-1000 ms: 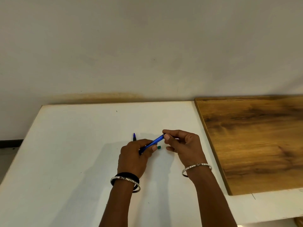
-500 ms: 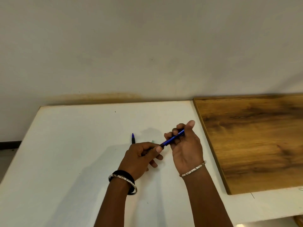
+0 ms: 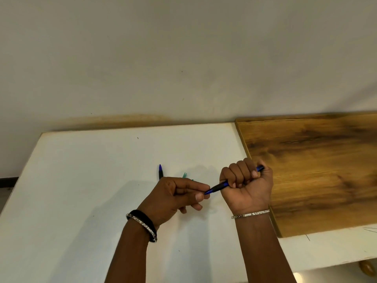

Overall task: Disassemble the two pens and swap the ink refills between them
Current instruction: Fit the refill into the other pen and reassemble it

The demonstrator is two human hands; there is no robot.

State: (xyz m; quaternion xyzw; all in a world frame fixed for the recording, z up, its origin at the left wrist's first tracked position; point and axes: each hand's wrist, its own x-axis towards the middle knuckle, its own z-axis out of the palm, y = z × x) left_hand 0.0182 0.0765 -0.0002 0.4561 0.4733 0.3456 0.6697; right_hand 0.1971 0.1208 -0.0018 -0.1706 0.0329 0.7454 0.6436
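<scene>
A blue pen with a black grip (image 3: 219, 186) slants across the middle of the white table (image 3: 81, 190). My right hand (image 3: 247, 186) is fisted round its barrel, and the pen's rear end pokes out past the knuckles. My left hand (image 3: 179, 196) pinches the pen's pointed front end between thumb and fingertips. Behind my left hand lies a black and blue pen piece (image 3: 160, 171) on the table. A green piece (image 3: 185, 175) peeks out beside it, mostly hidden by my left hand.
A brown wooden board (image 3: 318, 170) covers the table's right side, right next to my right hand. A pale wall rises behind the table. The table's front right edge drops off near a small round brown object (image 3: 367, 267).
My right hand has shifted right toward the wooden board and wrapped into a full fist round the barrel. My left hand now holds only the pen's front tip.
</scene>
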